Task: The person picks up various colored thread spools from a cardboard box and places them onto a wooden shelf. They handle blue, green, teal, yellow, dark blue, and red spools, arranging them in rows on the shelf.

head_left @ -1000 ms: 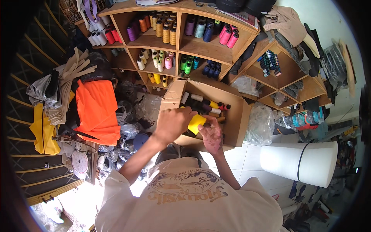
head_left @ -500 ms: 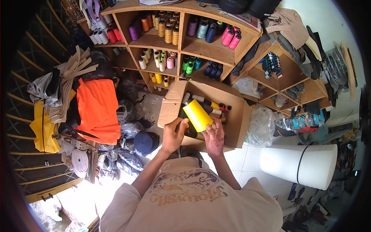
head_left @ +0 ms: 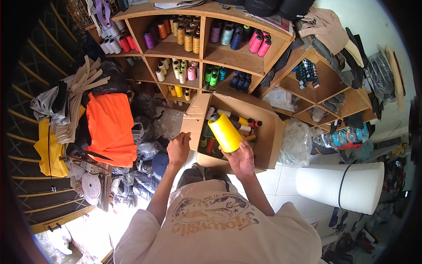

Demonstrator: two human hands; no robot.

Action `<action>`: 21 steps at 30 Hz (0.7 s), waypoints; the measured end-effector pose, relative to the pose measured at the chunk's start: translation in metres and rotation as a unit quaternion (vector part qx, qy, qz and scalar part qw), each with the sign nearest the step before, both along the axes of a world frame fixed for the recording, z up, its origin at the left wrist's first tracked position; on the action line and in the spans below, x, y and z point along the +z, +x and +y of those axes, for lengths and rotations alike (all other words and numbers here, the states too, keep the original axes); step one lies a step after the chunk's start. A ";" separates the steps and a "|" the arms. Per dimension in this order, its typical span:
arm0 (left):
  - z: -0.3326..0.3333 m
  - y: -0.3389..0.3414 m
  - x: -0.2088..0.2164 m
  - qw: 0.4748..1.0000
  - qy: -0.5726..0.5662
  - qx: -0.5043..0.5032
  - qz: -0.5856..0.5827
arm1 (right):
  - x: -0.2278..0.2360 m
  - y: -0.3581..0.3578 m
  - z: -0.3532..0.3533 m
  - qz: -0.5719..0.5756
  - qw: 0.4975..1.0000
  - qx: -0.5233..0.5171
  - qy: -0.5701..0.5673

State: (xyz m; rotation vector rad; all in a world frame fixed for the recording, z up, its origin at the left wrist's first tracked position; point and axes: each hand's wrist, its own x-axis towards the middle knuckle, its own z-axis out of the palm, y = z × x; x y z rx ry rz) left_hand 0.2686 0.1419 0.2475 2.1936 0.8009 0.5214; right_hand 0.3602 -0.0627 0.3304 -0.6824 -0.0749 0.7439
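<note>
A large cone of bright yellow thread (head_left: pixel 225 134) is held tilted by my right hand (head_left: pixel 242 159), with the fingers round its lower end. It hangs over an open cardboard box (head_left: pixel 269 149) in which more thread cones of several colours lie. My left hand (head_left: pixel 179 148) is off to the left of the cone, beside the box's left flap (head_left: pixel 195 115). Its fingers are curled closed, and whatever they may pinch is too small to make out.
Beyond the box stands a wooden shelf (head_left: pixel 235 53) with thread cones sorted by colour. Orange fabric (head_left: pixel 112 127) and plastic-wrapped bundles lie on the left. A clear plastic bag (head_left: pixel 295 143) and a strapped white foam roll (head_left: pixel 358 187) sit on the right.
My left hand has moved left, away from the yellow cone, and its fingers have curled in. The right hand keeps the cone over the box, turned slightly.
</note>
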 end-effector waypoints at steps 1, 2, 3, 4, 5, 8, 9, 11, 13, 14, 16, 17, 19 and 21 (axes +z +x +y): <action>0.004 -0.001 0.001 0.999 -0.022 0.001 -0.042 | 0.001 0.001 0.000 0.001 1.000 0.000 -0.002; 0.007 -0.002 0.004 0.996 -0.044 0.003 -0.082 | 0.002 0.001 0.000 0.004 1.000 0.002 -0.006; 0.006 -0.001 0.024 0.995 -0.083 -0.011 -0.050 | -0.001 0.002 -0.001 -0.014 1.000 -0.011 -0.013; -0.002 -0.001 0.050 0.987 -0.123 -0.002 -0.105 | -0.006 0.002 -0.001 -0.032 0.999 -0.022 -0.020; -0.016 0.001 0.077 0.974 -0.162 0.010 -0.159 | -0.009 0.002 0.000 -0.049 0.998 -0.030 -0.026; -0.057 0.002 0.136 0.900 -0.343 -0.021 -0.269 | -0.008 -0.005 0.006 -0.103 0.988 -0.079 -0.084; -0.068 0.001 0.145 0.898 -0.372 -0.042 -0.233 | -0.005 -0.009 0.009 -0.115 0.984 -0.089 -0.098; -0.092 0.016 0.134 0.882 -0.400 -0.040 -0.246 | 0.001 -0.017 0.013 -0.138 0.976 -0.115 -0.126; -0.098 0.029 0.145 0.854 -0.454 -0.028 -0.251 | 0.003 -0.029 0.017 -0.230 0.952 -0.100 -0.177; -0.099 0.034 0.156 0.842 -0.481 0.007 -0.244 | 0.003 -0.032 0.016 -0.276 0.935 -0.094 -0.202; -0.095 0.044 0.141 0.835 -0.471 0.007 -0.283 | 0.002 -0.031 0.015 -0.158 0.974 -0.056 -0.153; -0.091 0.043 0.142 0.836 -0.479 -0.011 -0.269 | 0.008 -0.029 0.018 -0.136 0.983 -0.054 -0.114; -0.082 0.042 0.151 0.830 -0.508 -0.045 -0.227 | 0.013 -0.025 0.021 -0.086 0.994 -0.030 -0.061; -0.076 0.045 0.152 0.826 -0.511 -0.079 -0.226 | 0.015 -0.021 0.020 -0.033 0.999 0.013 -0.035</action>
